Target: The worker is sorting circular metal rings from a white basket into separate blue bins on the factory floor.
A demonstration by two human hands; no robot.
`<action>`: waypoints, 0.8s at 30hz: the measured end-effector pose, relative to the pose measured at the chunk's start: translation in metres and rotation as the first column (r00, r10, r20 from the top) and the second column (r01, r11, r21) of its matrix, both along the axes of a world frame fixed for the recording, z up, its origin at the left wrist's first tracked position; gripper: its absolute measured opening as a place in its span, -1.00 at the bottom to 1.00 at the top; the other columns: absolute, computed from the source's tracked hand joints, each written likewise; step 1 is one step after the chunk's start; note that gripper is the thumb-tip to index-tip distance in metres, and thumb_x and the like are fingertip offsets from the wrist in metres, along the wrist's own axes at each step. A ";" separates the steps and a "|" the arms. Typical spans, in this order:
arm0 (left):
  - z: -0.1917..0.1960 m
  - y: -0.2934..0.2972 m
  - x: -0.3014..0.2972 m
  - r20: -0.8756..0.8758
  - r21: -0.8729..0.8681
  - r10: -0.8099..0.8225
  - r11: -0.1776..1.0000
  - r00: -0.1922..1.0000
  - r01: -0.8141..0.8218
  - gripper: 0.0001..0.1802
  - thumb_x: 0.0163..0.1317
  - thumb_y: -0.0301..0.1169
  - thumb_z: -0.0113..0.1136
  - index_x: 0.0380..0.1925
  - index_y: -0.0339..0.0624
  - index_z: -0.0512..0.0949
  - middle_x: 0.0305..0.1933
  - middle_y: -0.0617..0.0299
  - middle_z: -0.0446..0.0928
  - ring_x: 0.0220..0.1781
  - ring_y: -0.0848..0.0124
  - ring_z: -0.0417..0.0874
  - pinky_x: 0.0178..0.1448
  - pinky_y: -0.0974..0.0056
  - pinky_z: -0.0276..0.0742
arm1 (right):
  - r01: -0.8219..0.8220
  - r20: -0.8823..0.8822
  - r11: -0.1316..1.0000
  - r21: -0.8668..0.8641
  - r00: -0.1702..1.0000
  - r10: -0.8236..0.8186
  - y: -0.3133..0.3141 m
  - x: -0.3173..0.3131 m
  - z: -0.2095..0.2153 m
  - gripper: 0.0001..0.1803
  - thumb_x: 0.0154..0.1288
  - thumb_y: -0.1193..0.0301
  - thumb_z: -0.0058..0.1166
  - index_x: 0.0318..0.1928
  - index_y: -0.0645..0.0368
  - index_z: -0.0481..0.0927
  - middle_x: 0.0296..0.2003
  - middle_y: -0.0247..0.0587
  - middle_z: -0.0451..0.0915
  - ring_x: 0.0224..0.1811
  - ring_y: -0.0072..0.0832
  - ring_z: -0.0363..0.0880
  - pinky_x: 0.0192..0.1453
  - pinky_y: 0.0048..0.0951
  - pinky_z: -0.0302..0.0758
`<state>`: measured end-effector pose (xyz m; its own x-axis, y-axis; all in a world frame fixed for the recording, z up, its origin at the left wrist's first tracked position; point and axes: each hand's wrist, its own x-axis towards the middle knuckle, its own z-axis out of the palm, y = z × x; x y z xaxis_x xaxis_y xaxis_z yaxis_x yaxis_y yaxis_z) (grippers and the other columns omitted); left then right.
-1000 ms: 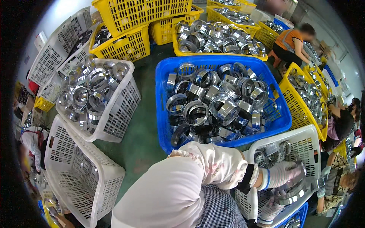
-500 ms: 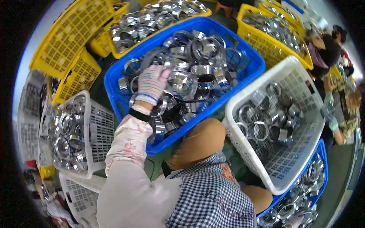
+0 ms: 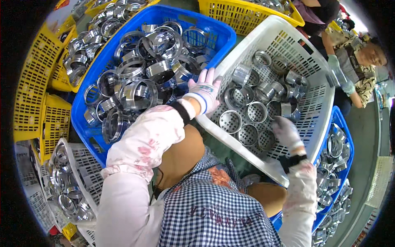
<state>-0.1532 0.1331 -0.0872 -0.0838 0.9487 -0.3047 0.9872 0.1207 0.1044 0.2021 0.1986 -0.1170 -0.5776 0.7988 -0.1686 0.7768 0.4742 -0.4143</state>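
Observation:
My left hand [image 3: 205,91], in a striped glove, lies at the white basket's left corner, beside the blue basket's rim. Its fingers are stretched out and hold nothing. Inside the white basket [image 3: 235,145], my gloved right hand [image 3: 286,132] reaches down among shiny metal rings [image 3: 257,112]. Motion smears its fingers, so whether they grip a ring does not show. Several rings stand or lie on the white basket's bottom. The blue basket [image 3: 88,142] at the left is heaped with similar metal rings [image 3: 138,92].
Yellow baskets [image 3: 41,82] of rings stand at the far left and back. A second white basket [image 3: 88,164] is at lower left, another blue basket [image 3: 319,220] at right. A person in a patterned top [image 3: 358,61] works at the right, holding a clear cylindrical object.
My view has turned right. My left hand has left the rings in the blue basket for the white basket's corner. My right hand has come into view inside the white basket.

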 end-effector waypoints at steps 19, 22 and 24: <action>-0.001 0.025 -0.005 0.013 0.063 -0.100 0.993 0.995 0.099 -0.26 0.04 -0.20 0.36 0.30 0.07 0.42 0.58 -0.13 -0.15 0.60 -0.13 -0.18 0.43 -0.32 0.09 | -0.414 0.456 0.887 -0.206 0.761 0.461 -0.020 -0.108 -0.220 -0.62 0.30 0.18 0.01 0.10 -0.06 0.54 -0.19 -0.07 0.69 -0.09 -0.10 0.63 0.04 -0.08 0.48; 0.001 0.028 -0.002 0.033 0.084 -0.102 0.991 0.994 0.099 -0.23 0.01 -0.17 0.40 0.30 0.08 0.42 0.58 -0.13 -0.15 0.61 -0.12 -0.21 0.46 -0.31 0.04 | 0.077 -0.272 0.932 -0.354 0.945 -0.181 -0.015 -0.090 -0.188 -0.63 0.48 0.14 -0.08 0.08 0.10 0.53 -0.14 -0.20 0.68 -0.11 -0.25 0.66 -0.04 -0.18 0.55; 0.004 0.031 0.003 0.062 0.070 -0.147 0.987 0.987 0.143 -0.23 0.05 -0.07 0.37 0.31 0.04 0.41 0.58 -0.16 -0.17 0.61 -0.12 -0.22 0.49 -0.31 -0.04 | 0.088 -0.488 0.830 -0.551 0.773 -0.406 0.000 -0.062 -0.172 -0.49 0.49 0.00 -0.08 0.18 0.12 0.48 0.00 -0.25 0.62 0.01 -0.36 0.58 0.07 -0.29 0.53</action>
